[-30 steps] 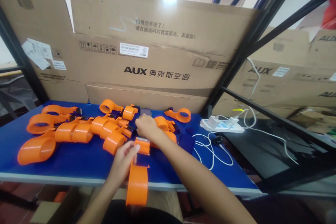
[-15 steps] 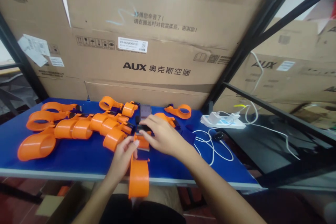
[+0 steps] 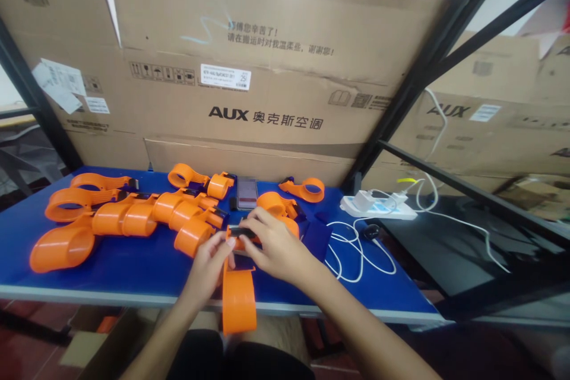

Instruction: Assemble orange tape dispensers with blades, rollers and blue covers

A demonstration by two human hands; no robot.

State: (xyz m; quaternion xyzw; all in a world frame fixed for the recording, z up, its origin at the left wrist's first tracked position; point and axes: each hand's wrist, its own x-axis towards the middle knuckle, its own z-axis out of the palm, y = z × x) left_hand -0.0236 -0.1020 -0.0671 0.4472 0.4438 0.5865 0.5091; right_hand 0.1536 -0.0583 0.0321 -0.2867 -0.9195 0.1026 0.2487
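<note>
An orange tape dispenser [image 3: 239, 301] hangs ring-down over the table's front edge. My left hand [image 3: 210, 258] is closed around the neck of it, thumb pressed on the side. My right hand [image 3: 274, 243] pinches a black piece [image 3: 241, 231] at the dispenser's upper end, against the orange body; whether it is fastened there I cannot tell. Partly behind my right hand lie more orange tape dispensers [image 3: 272, 204]. Close by on the left is another dispenser [image 3: 193, 236], lying on its side.
Several orange dispensers [image 3: 62, 247] cover the left of the blue table [image 3: 151, 267]. A phone [image 3: 247, 193] lies behind my hands. To the right are a white power strip [image 3: 378, 206], loose white cables [image 3: 356, 243] and a black rack post [image 3: 401, 89]. A cardboard panel [image 3: 267, 148] stands behind.
My right hand has moved slightly down and right, its fingers lower over the black piece, which shows more now. The held dispenser's ring has shifted a little right.
</note>
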